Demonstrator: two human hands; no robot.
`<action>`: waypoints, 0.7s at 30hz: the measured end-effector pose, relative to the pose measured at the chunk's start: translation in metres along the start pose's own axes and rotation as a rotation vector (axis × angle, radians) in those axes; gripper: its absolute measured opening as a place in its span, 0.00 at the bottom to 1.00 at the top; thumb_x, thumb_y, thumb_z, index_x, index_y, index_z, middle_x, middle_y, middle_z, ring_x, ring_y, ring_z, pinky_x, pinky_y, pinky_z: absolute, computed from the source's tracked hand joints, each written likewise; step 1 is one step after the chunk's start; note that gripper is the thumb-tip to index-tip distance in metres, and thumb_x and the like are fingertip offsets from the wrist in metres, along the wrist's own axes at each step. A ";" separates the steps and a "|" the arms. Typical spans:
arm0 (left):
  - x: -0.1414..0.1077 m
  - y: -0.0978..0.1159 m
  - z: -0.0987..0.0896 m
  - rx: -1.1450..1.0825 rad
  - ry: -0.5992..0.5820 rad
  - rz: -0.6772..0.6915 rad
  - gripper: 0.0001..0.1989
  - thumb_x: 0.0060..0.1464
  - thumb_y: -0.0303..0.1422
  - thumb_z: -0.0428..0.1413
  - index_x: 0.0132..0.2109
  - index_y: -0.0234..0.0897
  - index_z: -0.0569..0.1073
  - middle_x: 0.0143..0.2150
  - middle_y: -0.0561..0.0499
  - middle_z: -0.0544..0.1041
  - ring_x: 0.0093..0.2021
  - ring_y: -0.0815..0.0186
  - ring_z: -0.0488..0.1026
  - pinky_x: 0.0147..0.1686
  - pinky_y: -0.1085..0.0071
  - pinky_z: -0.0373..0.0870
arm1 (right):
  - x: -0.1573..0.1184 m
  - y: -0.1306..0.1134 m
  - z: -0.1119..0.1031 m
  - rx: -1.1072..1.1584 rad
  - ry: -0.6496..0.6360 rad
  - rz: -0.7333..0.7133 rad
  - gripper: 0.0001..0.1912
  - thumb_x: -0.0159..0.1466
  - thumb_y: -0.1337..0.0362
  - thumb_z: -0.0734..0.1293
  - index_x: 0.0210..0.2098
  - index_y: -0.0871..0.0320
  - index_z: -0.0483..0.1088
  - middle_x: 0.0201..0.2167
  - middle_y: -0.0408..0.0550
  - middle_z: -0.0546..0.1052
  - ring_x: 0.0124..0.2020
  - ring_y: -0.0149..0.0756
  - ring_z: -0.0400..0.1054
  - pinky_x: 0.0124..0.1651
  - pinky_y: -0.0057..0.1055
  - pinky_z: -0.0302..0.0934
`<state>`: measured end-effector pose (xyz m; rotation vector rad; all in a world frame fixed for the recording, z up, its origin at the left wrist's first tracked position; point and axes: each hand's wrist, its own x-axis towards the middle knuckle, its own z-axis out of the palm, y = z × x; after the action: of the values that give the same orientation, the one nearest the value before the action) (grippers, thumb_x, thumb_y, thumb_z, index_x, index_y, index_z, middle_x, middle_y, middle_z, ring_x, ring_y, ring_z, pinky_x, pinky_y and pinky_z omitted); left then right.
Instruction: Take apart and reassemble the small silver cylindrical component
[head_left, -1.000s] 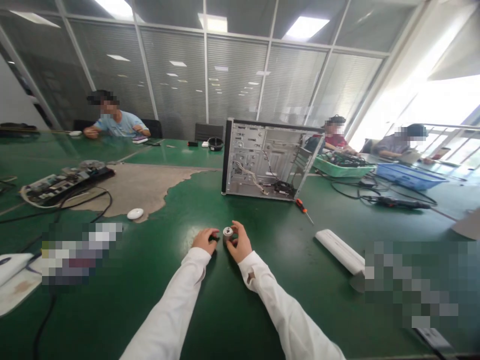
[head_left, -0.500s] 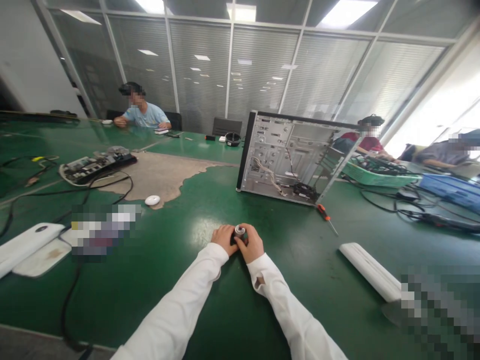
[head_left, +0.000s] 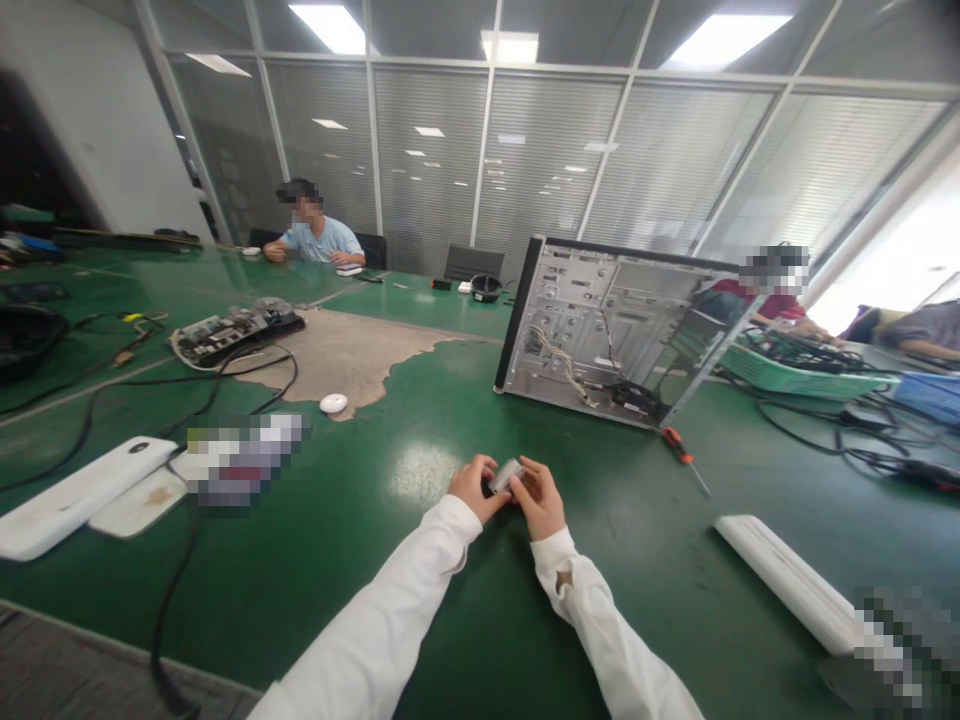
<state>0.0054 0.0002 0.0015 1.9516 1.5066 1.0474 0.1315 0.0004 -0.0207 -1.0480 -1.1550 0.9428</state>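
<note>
A small silvery-grey part [head_left: 506, 475] is held between my two hands above the green table [head_left: 420, 600]. My left hand [head_left: 477, 489] grips its left side, with something dark at the fingertips. My right hand [head_left: 541, 497] has thumb and fingers closed on its right side. The part is tilted, and its exact kind is too small to tell. Beyond my hands stands an open metal computer case [head_left: 600, 330]. An orange and black screwdriver [head_left: 679, 447] lies at the case's near right corner.
White panels [head_left: 90, 497] and a black cable [head_left: 174, 620] lie left, near a circuit assembly [head_left: 232, 333] and a white round piece [head_left: 333, 404]. At right are a white bar [head_left: 787, 585] and a green basket [head_left: 806, 372]. People sit across the table.
The small part has turned from upright to tilted, showing its side. My fingers have shifted around it. The whole view has swung left, so things appear further right.
</note>
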 end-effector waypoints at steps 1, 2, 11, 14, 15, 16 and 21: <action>0.000 0.000 0.000 -0.039 0.007 -0.004 0.20 0.36 0.35 0.58 0.39 0.38 0.62 0.31 0.52 0.72 0.33 0.65 0.69 0.37 0.67 0.62 | -0.001 -0.001 0.001 0.042 -0.011 0.015 0.24 0.48 0.56 0.66 0.43 0.57 0.61 0.37 0.50 0.70 0.33 0.36 0.67 0.27 0.28 0.62; -0.001 0.000 0.000 -0.078 0.016 -0.011 0.19 0.37 0.35 0.57 0.39 0.38 0.62 0.31 0.52 0.72 0.33 0.65 0.69 0.36 0.68 0.63 | -0.002 -0.002 0.001 0.084 -0.021 0.033 0.25 0.47 0.57 0.67 0.43 0.56 0.61 0.37 0.49 0.70 0.32 0.36 0.67 0.26 0.28 0.62; 0.003 -0.006 -0.003 -0.319 0.142 -0.201 0.14 0.41 0.38 0.54 0.37 0.36 0.65 0.27 0.52 0.72 0.27 0.68 0.69 0.30 0.72 0.64 | -0.004 -0.019 -0.002 0.525 -0.078 0.373 0.17 0.44 0.62 0.71 0.34 0.57 0.68 0.34 0.46 0.72 0.34 0.35 0.67 0.30 0.29 0.64; 0.006 -0.011 -0.002 -0.358 0.263 -0.253 0.12 0.41 0.38 0.53 0.33 0.35 0.66 0.25 0.53 0.71 0.26 0.69 0.68 0.29 0.73 0.64 | -0.009 -0.023 0.000 0.639 -0.107 0.471 0.17 0.42 0.66 0.71 0.32 0.58 0.69 0.33 0.47 0.73 0.35 0.37 0.68 0.33 0.30 0.63; 0.007 -0.012 -0.002 -0.362 0.308 -0.270 0.12 0.40 0.39 0.54 0.32 0.35 0.67 0.25 0.53 0.71 0.26 0.70 0.68 0.29 0.73 0.64 | -0.011 -0.023 0.001 0.670 -0.123 0.498 0.16 0.42 0.67 0.72 0.32 0.58 0.70 0.32 0.48 0.74 0.36 0.38 0.68 0.34 0.31 0.63; 0.008 -0.012 -0.002 -0.364 0.345 -0.285 0.12 0.40 0.39 0.54 0.31 0.35 0.67 0.25 0.53 0.71 0.26 0.70 0.68 0.29 0.73 0.64 | -0.013 -0.024 0.002 0.699 -0.145 0.526 0.16 0.42 0.68 0.71 0.31 0.59 0.70 0.31 0.48 0.74 0.36 0.39 0.68 0.35 0.31 0.63; 0.010 -0.013 -0.005 -0.364 0.388 -0.311 0.15 0.37 0.41 0.55 0.31 0.35 0.69 0.27 0.51 0.72 0.26 0.70 0.68 0.29 0.73 0.65 | -0.022 -0.024 0.005 0.819 -0.293 0.659 0.11 0.45 0.69 0.70 0.29 0.64 0.71 0.32 0.53 0.75 0.39 0.43 0.68 0.39 0.33 0.60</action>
<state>-0.0049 0.0133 -0.0022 1.2703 1.6085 1.4893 0.1235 -0.0262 -0.0024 -0.6037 -0.5117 1.9322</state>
